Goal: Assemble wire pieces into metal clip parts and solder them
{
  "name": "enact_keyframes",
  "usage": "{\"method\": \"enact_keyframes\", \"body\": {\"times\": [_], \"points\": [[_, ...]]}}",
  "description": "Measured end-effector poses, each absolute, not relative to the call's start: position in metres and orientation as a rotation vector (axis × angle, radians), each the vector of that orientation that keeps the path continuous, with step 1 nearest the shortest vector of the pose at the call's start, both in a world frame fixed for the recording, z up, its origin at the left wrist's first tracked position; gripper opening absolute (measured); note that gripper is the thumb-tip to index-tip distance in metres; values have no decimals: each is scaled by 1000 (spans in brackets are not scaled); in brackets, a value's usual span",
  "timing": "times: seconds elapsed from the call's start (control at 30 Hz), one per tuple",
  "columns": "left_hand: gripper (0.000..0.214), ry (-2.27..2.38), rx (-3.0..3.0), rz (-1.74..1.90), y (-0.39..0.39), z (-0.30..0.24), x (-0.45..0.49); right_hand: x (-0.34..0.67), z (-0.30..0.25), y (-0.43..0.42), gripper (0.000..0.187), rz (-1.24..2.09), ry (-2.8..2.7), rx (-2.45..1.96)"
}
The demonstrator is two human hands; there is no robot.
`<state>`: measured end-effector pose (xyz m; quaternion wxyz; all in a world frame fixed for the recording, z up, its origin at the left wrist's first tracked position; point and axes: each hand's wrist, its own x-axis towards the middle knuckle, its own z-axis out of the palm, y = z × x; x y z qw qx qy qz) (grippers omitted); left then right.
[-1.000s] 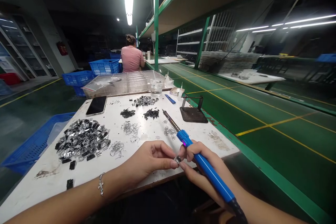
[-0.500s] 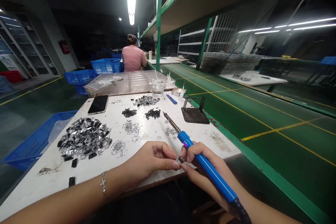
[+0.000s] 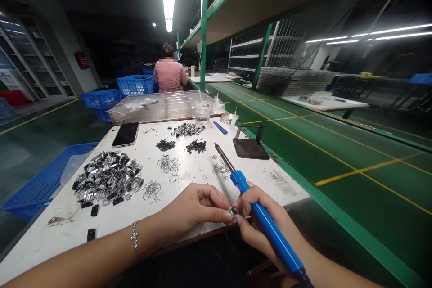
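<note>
At far left, beside the table (image 3: 50, 243), a blue basket (image 3: 37, 184) sits low. On the table, a pile of clips (image 3: 106, 180) lies left of centre, with a phone (image 3: 125, 134) behind it. Your left hand (image 3: 192, 209) is at the near edge, fingers curled narrow, thumb and forefinger pinched on a small metal part (image 3: 232, 212). The part sits between both hands, at the table's near edge. Your right hand (image 3: 259, 234) meets it from the right: its fingertips touch the part, and the hand is closed around the blue handle of the iron (image 3: 270, 226). The iron's tip points away from you, above loose wire pieces (image 3: 220, 169). Further right and back, a dark stand (image 3: 250, 147) sits near the table's right edge.
</note>
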<state>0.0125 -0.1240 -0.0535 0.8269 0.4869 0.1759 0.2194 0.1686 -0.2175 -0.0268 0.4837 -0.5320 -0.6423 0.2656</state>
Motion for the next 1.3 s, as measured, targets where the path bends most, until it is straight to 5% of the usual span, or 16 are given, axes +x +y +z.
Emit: {"method": "enact_keyframes", "body": {"times": [1.3], "points": [[13,154,899,422,-124,-58,11,174,-23,-223,24,608,-1817,-1062]]}}
